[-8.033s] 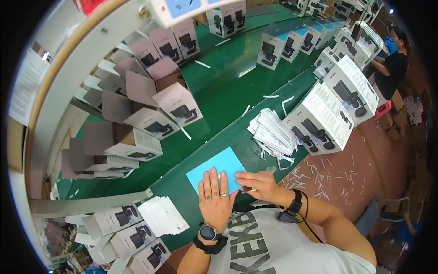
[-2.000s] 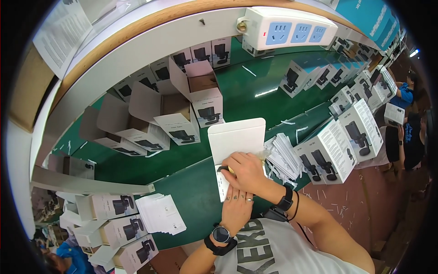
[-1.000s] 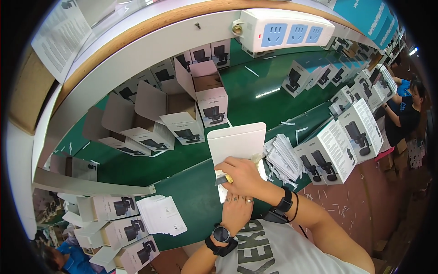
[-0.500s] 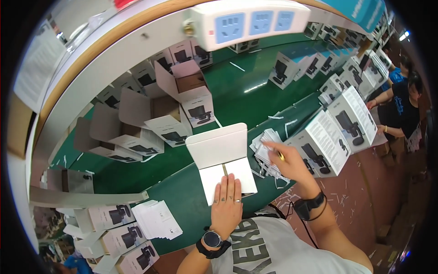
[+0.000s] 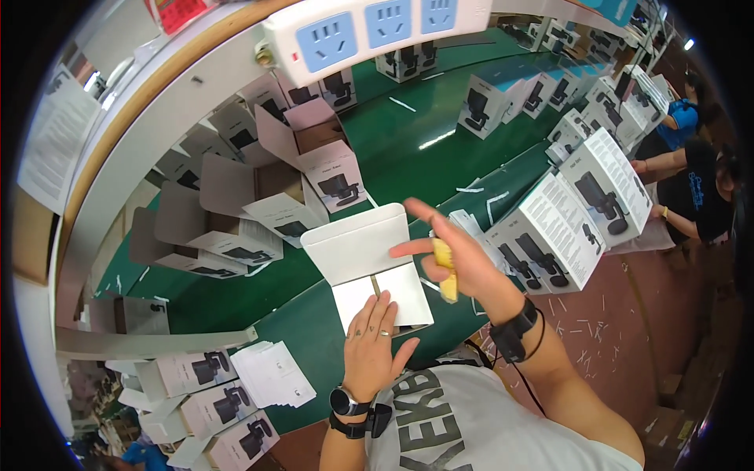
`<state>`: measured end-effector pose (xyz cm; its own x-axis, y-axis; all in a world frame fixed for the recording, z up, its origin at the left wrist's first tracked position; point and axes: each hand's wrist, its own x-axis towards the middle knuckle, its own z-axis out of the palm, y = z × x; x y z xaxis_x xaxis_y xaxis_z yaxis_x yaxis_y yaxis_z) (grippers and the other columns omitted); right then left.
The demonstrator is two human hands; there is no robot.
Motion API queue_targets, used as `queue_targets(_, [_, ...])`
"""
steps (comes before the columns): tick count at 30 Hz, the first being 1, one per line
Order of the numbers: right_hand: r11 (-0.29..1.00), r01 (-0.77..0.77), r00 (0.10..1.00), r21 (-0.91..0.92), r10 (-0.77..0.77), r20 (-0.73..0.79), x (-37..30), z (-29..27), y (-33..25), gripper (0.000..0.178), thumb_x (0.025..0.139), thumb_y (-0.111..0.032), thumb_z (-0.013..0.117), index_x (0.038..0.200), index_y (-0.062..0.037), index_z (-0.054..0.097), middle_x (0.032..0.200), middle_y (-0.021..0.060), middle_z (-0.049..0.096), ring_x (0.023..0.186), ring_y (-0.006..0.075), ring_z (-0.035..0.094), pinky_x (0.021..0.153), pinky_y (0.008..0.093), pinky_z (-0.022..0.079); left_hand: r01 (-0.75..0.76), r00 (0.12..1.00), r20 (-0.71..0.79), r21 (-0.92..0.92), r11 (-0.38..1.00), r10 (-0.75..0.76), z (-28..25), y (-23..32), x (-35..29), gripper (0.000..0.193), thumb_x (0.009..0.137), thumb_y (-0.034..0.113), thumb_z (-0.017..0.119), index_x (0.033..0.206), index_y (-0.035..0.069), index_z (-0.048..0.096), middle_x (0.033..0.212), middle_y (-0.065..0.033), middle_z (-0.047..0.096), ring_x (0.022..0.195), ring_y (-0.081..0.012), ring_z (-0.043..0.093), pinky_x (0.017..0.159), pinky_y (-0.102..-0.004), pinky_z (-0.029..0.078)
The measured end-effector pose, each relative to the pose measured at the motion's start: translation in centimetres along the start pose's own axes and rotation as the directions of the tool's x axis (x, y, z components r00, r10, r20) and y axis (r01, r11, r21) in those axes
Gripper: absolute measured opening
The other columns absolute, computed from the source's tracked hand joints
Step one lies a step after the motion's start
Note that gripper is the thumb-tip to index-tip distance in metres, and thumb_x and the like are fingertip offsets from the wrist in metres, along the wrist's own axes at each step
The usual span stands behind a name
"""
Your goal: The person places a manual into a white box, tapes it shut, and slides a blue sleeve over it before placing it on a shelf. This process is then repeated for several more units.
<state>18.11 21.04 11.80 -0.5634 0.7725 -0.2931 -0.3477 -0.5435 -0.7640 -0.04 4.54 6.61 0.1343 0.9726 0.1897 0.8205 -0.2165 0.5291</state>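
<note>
In front of me a white carton (image 5: 353,243) stands on the green table, its large lid flap raised at the back and its inner flaps folded in, with a narrow gap between them. My left hand (image 5: 369,345) lies on the inner flaps, fingers stretched out and thumb spread. To the right of the carton my right hand (image 5: 475,263) holds a small yellow object (image 5: 445,271) in its curled fingers; its exact kind is unclear. Two of that hand's fingers point toward the lid's right edge; I cannot tell whether they touch it. White paper slips (image 5: 471,231) are partly hidden behind this hand.
Open printed cartons (image 5: 271,212) line the left rear. Closed cartons (image 5: 550,228) stand at the right, more (image 5: 228,404) at lower left beside white leaflets (image 5: 272,373). A socket strip (image 5: 377,35) hangs above. At far right a person (image 5: 687,184) works.
My right hand has come left from the paper slips to the carton's lid, with the yellow object showing more. My left hand's thumb has spread out. The view has shifted slightly.
</note>
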Motion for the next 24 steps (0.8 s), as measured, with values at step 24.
queue_targets(24, [0.034, 0.516, 0.645, -0.856, -0.673, 0.362, -5.6, -4.9, 11.4, 0.057, 0.071, -0.004, 0.093, 0.125, -0.012, 0.078, 0.086, 0.0021, 0.051, 0.064, 0.0131, 0.051, 0.054, 0.0274, 0.044, 0.154, 0.911, -0.282, -0.449, 0.88, -0.303, 1.1, -4.4, -4.3, 0.043, 0.078, -0.004, 0.087, 0.118, 0.008, 0.079, 0.106, -0.0077, 0.058, 0.11, -0.0303, 0.069, 0.097, -0.042, 0.058])
